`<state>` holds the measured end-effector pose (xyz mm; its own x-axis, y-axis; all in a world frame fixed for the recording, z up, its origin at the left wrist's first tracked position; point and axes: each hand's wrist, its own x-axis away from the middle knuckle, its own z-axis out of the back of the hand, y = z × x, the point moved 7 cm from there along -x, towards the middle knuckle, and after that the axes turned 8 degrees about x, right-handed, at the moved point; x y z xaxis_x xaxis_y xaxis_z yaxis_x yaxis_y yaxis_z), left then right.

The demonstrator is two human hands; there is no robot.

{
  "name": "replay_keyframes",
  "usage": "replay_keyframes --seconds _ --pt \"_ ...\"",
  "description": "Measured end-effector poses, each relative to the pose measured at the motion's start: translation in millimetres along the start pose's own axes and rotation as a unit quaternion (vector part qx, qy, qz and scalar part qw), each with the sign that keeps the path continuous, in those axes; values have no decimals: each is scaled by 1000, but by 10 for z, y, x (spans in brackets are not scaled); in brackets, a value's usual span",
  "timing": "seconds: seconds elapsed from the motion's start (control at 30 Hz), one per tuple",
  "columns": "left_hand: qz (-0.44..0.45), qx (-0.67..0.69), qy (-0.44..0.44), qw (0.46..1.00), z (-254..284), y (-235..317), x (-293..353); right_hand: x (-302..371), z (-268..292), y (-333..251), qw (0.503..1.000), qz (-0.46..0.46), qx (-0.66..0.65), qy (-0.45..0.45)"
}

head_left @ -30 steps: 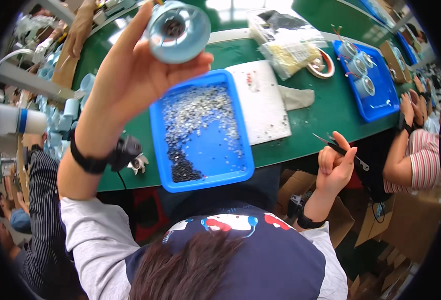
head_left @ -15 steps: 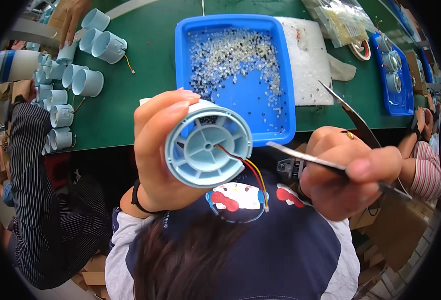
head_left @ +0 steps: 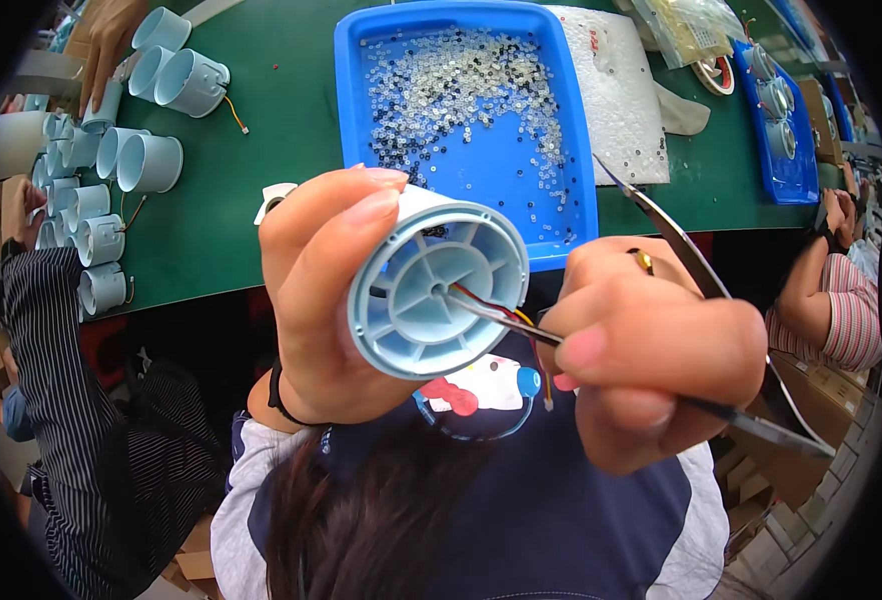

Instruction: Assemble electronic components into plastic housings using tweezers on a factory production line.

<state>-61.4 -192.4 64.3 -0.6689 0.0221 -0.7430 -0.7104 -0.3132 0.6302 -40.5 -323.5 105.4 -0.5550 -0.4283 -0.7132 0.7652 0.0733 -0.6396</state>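
My left hand [head_left: 306, 270] is wrapped round a light blue plastic cylinder housing [head_left: 413, 300], its spoked round end turned up toward me. Red, yellow and dark wires [head_left: 524, 320] come out near its centre and hang over the rim. In my right hand [head_left: 661, 350] are metal tweezers [head_left: 761, 428], gripped between thumb and fingers. One tweezer arm reaches into the spoked end, its tip by the central hub; the other arm sticks up and away, far apart from it. Whether the tip touches the hub, I cannot tell.
Behind the housing lies a blue tray [head_left: 346, 110] holding many tiny clear and black rings. White foam [head_left: 621, 110] is beside it. Light blue housings [head_left: 149, 163] stand at the left, near another person's hand [head_left: 111, 40]. At the far right is another blue tray [head_left: 793, 185] with round parts.
My right hand has moved left, bringing one tweezer tip from beside the housing into its spoked end. The housing has shifted slightly right and tilted; the whole view has shifted a little.
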Motion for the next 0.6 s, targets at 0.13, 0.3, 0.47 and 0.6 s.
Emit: replay_keyframes --seconds 0.13,0.3,0.47,0.6 --pt "-7 -31 -25 999 -29 18 -30 -26 -24 39 999 -23 38 24" --pt "-3 -6 -48 999 -101 -30 -26 -105 -56 93 989 -48 122 -63" --pt "29 10 -65 997 -178 -36 -59 -44 -10 204 992 -24 113 -53" --pt "37 -2 -80 996 -238 -43 -51 59 20 496 973 -211 -87 -42"
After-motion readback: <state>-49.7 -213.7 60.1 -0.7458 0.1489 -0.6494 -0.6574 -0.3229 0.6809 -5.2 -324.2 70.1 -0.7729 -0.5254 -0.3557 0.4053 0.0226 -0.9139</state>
